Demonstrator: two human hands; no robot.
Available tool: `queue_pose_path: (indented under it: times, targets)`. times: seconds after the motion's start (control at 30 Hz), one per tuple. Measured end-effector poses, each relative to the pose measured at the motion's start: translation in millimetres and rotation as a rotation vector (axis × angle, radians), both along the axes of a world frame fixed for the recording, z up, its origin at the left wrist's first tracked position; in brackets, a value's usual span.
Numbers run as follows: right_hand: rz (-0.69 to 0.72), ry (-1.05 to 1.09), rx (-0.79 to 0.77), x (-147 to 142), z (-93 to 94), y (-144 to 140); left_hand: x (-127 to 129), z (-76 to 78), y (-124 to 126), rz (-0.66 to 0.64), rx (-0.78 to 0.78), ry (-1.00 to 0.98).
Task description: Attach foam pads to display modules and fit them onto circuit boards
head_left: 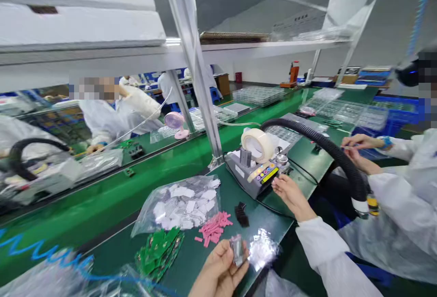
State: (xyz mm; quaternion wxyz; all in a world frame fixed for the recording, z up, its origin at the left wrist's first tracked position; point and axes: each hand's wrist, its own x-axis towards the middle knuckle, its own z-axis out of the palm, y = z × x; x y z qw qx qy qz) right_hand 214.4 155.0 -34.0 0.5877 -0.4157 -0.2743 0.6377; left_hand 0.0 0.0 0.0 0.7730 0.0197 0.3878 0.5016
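My left hand (218,270) is low at the table's near edge, fingers closed on a small silvery metal part (237,249). My right hand (290,191), in a white sleeve, reaches out to the front of a grey tape dispenser (254,176) that carries a roll of pale tape (258,144); its fingertips are at the tape outlet, and I cannot tell if they pinch tape. Between my hands lie pink strips (215,229), small black parts (241,214) and a shiny clear bag (262,249).
A clear bag of white pads (182,203) and a pile of green circuit boards (159,251) lie left. A black hose (327,149) arcs past the dispenser. A co-worker's hands (358,144) work at right; another person (112,115) sits across the green conveyor (102,201).
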Motion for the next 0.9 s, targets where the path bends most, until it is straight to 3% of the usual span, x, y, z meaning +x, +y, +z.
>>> queue_pose_path:
  times: [0.1, 0.2, 0.33, 0.47, 0.7, 0.9]
  targets:
    - [0.118, 0.024, -0.03, -18.8, 2.7, -45.9, -2.3, 3.0, -6.6, 0.098, -0.078, -0.092]
    - [0.305, 0.005, -0.003, -36.4, 17.6, -92.6, -1.6, 6.0, -11.2, 0.15, -0.058, -0.178]
    - [0.486, -0.12, 0.246, -61.2, 39.4, -130.8, 2.3, 9.8, -16.1, 0.134, 0.044, -0.26]
    - [0.585, -0.267, 0.388, -78.1, 44.0, -134.0, 1.8, 12.0, -23.4, 0.151, 0.118, -0.297]
    - [0.744, -0.956, 0.76, -77.2, 69.0, -118.9, -8.0, 9.1, -36.0, 0.159, -0.012, -0.225]
    - [0.912, -1.161, 0.916, -82.5, 77.6, -115.5, -11.3, 4.8, -39.6, 0.144, -0.042, -0.199]
